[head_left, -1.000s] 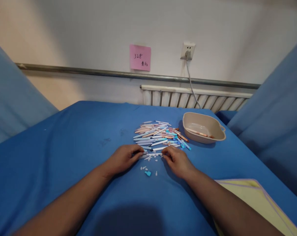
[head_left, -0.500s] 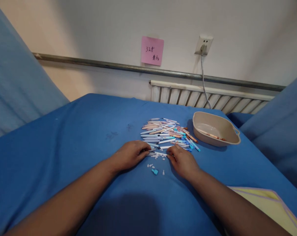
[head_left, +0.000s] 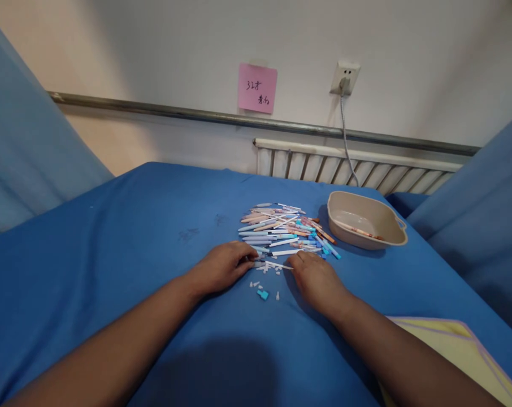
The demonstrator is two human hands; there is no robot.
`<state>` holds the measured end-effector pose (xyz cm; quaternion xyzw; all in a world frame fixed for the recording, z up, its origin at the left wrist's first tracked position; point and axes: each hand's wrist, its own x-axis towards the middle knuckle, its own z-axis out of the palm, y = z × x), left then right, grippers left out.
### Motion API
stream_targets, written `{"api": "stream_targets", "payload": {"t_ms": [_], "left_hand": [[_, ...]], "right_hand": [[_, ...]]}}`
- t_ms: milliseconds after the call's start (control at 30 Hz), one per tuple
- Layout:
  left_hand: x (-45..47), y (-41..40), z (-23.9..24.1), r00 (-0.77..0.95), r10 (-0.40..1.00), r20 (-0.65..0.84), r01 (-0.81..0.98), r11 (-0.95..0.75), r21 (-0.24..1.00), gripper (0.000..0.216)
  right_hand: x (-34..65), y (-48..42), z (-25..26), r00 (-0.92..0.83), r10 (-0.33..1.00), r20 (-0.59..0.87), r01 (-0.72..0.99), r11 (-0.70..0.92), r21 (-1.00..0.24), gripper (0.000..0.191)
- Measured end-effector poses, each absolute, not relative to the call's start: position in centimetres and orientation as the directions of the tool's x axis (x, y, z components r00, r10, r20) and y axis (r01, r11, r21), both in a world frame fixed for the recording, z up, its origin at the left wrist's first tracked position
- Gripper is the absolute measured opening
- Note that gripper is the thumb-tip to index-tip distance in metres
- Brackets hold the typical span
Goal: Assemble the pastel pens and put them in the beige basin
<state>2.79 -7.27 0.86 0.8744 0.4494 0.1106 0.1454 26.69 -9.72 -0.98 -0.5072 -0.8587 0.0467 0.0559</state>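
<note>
My left hand (head_left: pixel 225 265) is closed, thumb and forefinger pinched at the dark-tipped left end of a thin white pen refill (head_left: pixel 278 264). The refill's right end meets the closed fingers of my right hand (head_left: pixel 317 278), whose fingertips are partly hidden. Just beyond both hands lies a pile of pen parts (head_left: pixel 277 229): pale blue and peach barrels, white refills, and orange and blue pieces. Small white cone-shaped tips (head_left: pixel 268 269) are scattered under the refill and nearer to me. A turquoise cap (head_left: pixel 263 294) lies among the nearest ones.
A beige plastic basin (head_left: pixel 366 217) stands right of the pile with a patterned orange pen part (head_left: pixel 360 230) inside. A yellow cloth-like item (head_left: pixel 442 345) lies at lower right, partly under my right forearm. Blue cloth (head_left: pixel 133 226) covers the table. A radiator (head_left: pixel 296 164) runs along the wall.
The view has shifted slightly, moving the scene a little to the left. Both hands stay at the refill, with my right hand slightly farther from my left.
</note>
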Motion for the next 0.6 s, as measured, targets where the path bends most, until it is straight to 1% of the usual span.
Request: {"api": "stream_targets", "payload": {"t_ms": [100, 233, 300, 400, 500, 600], "left_hand": [[2.95, -7.34, 0.88, 0.602, 0.795, 0.070, 0.738, -0.588, 0.330, 0.021], [3.23, -7.60, 0.99, 0.651, 0.754, 0.090, 0.718, -0.650, 0.247, 0.023], [3.34, -7.75, 1.12, 0.660, 0.746, 0.089, 0.718, -0.660, 0.220, 0.023], [3.41, -7.92, 1.32, 0.661, 0.745, 0.086, 0.718, -0.662, 0.214, 0.022], [3.40, -7.98, 1.31, 0.649, 0.755, 0.094, 0.722, -0.650, 0.236, 0.021], [3.33, -7.92, 1.02, 0.641, 0.760, 0.106, 0.719, -0.643, 0.263, 0.021]], "right_hand": [[26.65, -9.90, -0.90, -0.493, 0.870, 0.029, 0.864, 0.493, -0.106, 0.026], [26.77, -9.97, -0.74, -0.491, 0.870, 0.036, 0.865, 0.492, -0.096, 0.025], [26.89, -9.95, -0.64, -0.503, 0.863, 0.051, 0.857, 0.506, -0.099, 0.023], [27.04, -9.83, -0.66, -0.517, 0.851, 0.091, 0.842, 0.525, -0.127, 0.019], [27.11, -9.64, -0.95, -0.490, 0.858, 0.155, 0.835, 0.513, -0.199, 0.017], [27.24, -9.39, -1.38, -0.430, 0.868, 0.247, 0.791, 0.494, -0.359, 0.015]]}}
